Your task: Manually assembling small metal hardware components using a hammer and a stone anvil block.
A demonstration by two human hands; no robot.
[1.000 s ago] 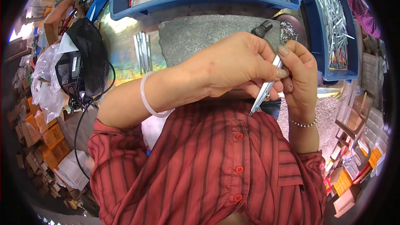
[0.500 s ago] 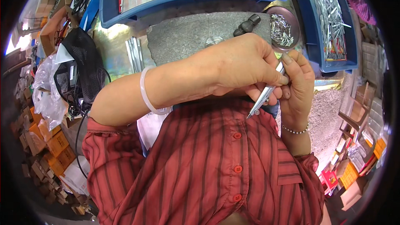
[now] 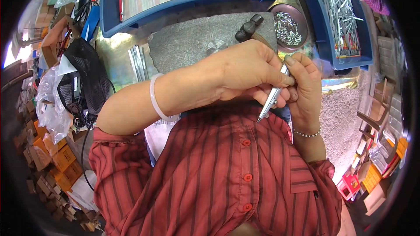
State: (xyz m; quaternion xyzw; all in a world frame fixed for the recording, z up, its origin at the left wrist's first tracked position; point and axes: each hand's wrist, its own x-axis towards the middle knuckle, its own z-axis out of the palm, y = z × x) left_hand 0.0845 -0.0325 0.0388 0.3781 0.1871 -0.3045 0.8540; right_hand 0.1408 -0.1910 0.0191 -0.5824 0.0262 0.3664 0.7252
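A slim silver drawing compass (image 3: 270, 102) slants between my two hands, its pointed end down toward my striped red shirt. My left hand (image 3: 249, 67), reaching across from the left, is closed, with thumb and fingers around the compass's middle. My right hand (image 3: 305, 88) pinches its upper end between thumb and fingers. Just beyond them, a hammer (image 3: 248, 28) rests on a grey stone slab (image 3: 177, 41), its handle partly behind my left hand. Small metal pins (image 3: 286, 29) fill part of a dark round dish (image 3: 303, 16) beside the slab.
Across the back runs a blue tray (image 3: 175, 9) holding silver metal parts. A second blue tray (image 3: 366, 46), full of similar parts, stands at the right. Several metal strips (image 3: 138, 63) lie left of the slab. A black mesh bag (image 3: 85, 67) and cardboard boxes crowd the left.
The view has shifted slightly, so the bench things sit a little to the left. The compass hangs a bit steeper; both hands keep their hold on it.
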